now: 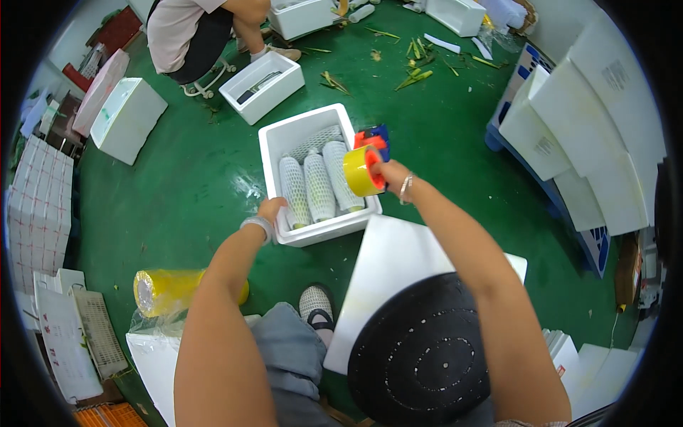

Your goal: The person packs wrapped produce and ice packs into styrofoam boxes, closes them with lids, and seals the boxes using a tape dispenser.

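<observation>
A white foam box [307, 238] sits on the green floor before me. Inside it lie several long, pale green pieces of produce [320, 187] in white foam-net sleeves; their exact kind is hard to tell. With my left hand [272, 211] I grip the box's left rim close to the near corner. My right hand [394, 175] holds an orange and blue tape dispenser [372, 140] loaded with a roll of yellow tape [360, 172], over the box's right side. A flat white foam panel [392, 267] lies just to the right, partly under a round black stool seat [421, 347].
Wrapped yellow tape rolls [173, 291] lie at my left. A seated person [184, 37] is at the far left, beside another foam box [261, 107]. Green leaf scraps [416, 77] litter the far floor. Foam boxes [581, 123] are stacked on a blue pallet [539, 176] at right.
</observation>
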Demonstrator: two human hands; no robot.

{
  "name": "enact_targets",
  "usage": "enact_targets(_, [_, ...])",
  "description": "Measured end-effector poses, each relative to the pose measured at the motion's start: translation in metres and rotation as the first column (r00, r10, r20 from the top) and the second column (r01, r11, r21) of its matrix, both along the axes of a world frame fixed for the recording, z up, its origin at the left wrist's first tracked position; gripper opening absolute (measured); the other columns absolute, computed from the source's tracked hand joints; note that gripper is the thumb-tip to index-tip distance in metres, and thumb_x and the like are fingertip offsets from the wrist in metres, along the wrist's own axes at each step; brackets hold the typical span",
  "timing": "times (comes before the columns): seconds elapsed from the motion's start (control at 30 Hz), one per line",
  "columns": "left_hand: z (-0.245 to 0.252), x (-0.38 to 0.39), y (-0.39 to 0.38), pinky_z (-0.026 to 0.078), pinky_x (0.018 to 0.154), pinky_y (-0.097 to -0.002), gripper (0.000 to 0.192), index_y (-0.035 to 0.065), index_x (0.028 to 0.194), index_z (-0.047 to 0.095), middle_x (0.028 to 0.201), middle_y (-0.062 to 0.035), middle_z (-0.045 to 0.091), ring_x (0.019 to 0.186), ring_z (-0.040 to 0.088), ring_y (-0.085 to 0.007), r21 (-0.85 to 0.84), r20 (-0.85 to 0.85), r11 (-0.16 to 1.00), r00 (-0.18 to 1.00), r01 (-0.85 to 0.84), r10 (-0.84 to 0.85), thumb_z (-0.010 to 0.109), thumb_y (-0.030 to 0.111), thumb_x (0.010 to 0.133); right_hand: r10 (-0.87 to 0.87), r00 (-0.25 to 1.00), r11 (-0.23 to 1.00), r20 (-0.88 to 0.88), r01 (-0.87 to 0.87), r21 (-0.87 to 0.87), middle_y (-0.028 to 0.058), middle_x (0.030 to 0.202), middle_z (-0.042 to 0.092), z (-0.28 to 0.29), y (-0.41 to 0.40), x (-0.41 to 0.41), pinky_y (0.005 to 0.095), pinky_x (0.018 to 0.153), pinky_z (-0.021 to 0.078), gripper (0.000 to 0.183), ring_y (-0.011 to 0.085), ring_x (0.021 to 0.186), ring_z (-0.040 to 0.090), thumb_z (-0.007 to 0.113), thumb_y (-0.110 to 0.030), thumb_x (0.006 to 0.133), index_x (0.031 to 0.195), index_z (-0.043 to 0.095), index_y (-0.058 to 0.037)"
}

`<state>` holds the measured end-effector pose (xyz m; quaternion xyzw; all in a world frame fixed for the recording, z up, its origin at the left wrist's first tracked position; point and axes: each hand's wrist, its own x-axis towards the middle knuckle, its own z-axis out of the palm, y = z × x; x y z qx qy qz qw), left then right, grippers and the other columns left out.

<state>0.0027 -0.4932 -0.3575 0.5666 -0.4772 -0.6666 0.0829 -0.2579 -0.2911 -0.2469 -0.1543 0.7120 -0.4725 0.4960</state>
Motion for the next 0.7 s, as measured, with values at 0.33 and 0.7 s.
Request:
enact_targets(0.33, [0.132, 0.003, 0.012, 0.048, 0.076, -0.0406, 0.047, -0.0039, 0.111, 0.043, 0.097, -0.0170, 0.054, 0.088, 0.056, -0.0288, -0.112, -0.255, 0.992, 0.967, -0.061, 0.031, 0.053, 0.007, 0.067, -0.157, 0.964, 0.894, 0.213, 0.231, -0.384, 0.0082, 0.096, 0.062, 0.048, -0.011, 0.010, 0.0327, 0.079, 0.0491, 0.027, 0.0182, 0.085, 0.062, 0.051, -0.015, 0.084, 0.108, 0.054, -0.0016])
enact_targets(0.7, [0.340, 0.079, 0.198, 0.047, 0.080, -0.0303, 0.042, -0.0057, 0.111, 0.047, 0.100, -0.0118, 0.058, 0.088, 0.058, -0.0186, -0.510, -0.412, 0.858, 0.856, 0.067, -0.311, 0.048, -0.002, 0.069, -0.330, 0.944, 0.708, -0.021, 0.233, -0.667, 0.0131, 0.125, 0.047, 0.214, 0.245, 0.176, 0.0271, 0.093, 0.0358, 0.062, 0.0226, 0.112, 0.048, 0.066, -0.024, 0.075, 0.127, 0.043, 0.0004])
